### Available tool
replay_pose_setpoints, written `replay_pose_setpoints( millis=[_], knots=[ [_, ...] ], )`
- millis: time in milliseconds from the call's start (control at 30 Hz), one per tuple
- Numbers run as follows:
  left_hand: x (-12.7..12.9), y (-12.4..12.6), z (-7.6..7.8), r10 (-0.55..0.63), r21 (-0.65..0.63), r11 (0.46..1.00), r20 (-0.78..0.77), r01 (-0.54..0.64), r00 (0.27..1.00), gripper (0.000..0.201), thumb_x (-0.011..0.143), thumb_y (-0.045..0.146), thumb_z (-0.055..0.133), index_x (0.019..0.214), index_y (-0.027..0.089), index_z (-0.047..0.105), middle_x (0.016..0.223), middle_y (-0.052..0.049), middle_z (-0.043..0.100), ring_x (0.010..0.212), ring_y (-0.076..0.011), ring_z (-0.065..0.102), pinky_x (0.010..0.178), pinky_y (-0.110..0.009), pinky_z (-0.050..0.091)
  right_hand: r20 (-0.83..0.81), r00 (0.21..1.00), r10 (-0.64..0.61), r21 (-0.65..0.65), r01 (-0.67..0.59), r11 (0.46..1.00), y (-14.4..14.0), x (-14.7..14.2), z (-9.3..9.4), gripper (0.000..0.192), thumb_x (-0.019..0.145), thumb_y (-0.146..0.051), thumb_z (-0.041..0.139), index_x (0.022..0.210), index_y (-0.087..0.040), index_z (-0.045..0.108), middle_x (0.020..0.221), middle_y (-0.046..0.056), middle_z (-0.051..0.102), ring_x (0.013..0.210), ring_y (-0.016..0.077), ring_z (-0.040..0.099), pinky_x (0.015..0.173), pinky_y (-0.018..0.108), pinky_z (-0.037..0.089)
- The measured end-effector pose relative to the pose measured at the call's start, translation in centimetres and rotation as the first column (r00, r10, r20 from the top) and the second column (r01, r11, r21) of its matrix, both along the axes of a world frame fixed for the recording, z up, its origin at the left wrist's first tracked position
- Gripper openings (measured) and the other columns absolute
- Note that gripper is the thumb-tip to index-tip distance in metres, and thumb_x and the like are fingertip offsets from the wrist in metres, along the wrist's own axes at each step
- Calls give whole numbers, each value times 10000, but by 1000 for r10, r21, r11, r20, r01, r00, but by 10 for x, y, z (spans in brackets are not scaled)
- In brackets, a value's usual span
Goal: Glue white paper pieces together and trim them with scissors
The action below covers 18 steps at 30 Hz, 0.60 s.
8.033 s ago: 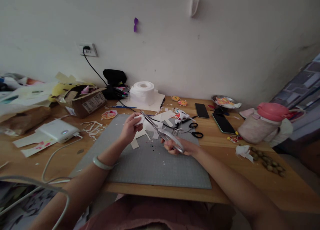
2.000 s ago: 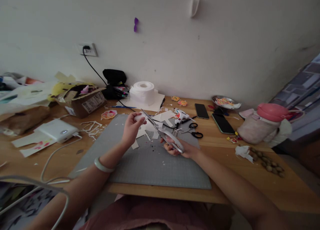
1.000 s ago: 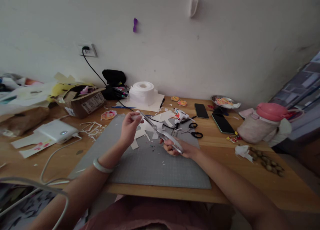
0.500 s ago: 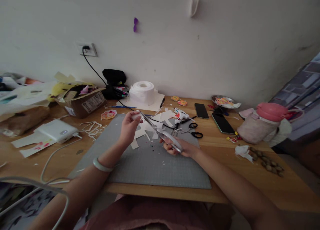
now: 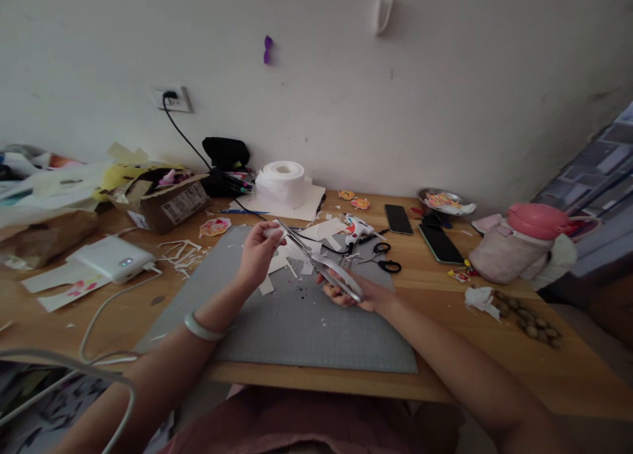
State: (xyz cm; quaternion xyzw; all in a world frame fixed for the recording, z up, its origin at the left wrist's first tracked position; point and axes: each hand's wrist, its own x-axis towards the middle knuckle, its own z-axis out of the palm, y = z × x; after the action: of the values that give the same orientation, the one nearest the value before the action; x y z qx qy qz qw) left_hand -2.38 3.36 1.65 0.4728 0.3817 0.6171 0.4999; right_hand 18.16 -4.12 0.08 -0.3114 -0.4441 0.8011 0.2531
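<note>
Here, in the head view, the left hand (image 5: pixel 257 253) is raised above the grey cutting mat (image 5: pixel 297 322), its fingertips pinching a small white piece (image 5: pixel 273 230); what the piece is made of cannot be told. The right hand (image 5: pixel 359 292) is closed round the handles of a pair of large silver scissors (image 5: pixel 321 263), whose blades slant up and to the left so that their tips meet the white piece at the left hand's fingers. Both hands hang just over the far half of the mat, near each other. White paper offcuts (image 5: pixel 284 259) lie on the mat under them.

Beyond the mat on the wooden bench (image 5: pixel 494 348) lie a white glue gun (image 5: pixel 360 228) and small black-handled scissors (image 5: pixel 386 256), with two dark phones (image 5: pixel 420 233) further right. A toilet roll (image 5: pixel 283 180) stands near the wall, an open cardboard box (image 5: pixel 165 197) to its left, and a white device (image 5: pixel 113 257) with a cable near the left edge.
</note>
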Motion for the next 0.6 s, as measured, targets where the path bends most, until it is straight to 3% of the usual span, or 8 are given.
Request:
replay_pose_setpoints(
  millis=[300, 600],
  knots=[
    [0, -2, -4, -9, 19, 1000, -81, 11, 997, 300, 626, 331, 683, 837, 191, 522, 665, 48, 576, 555, -91, 577, 481, -182, 361, -32, 999, -25, 15, 26, 1000, -4, -1, 1, 328, 763, -465, 613, 861, -178, 489, 560, -91, 351, 397, 19, 239, 377, 177, 93],
    [1, -4, 1, -36, -53, 998, -20, 35, 999, 338, 580, 309, 694, 844, 185, 523, 667, 48, 576, 562, -98, 595, 485, -181, 371, -16, 1000, -7, 67, 8, 998, -2, 0, 2, 299, 718, -392, 673, 817, -185, 481, 556, -100, 337, 393, 13, 209, 371, 184, 60]
  ],
)
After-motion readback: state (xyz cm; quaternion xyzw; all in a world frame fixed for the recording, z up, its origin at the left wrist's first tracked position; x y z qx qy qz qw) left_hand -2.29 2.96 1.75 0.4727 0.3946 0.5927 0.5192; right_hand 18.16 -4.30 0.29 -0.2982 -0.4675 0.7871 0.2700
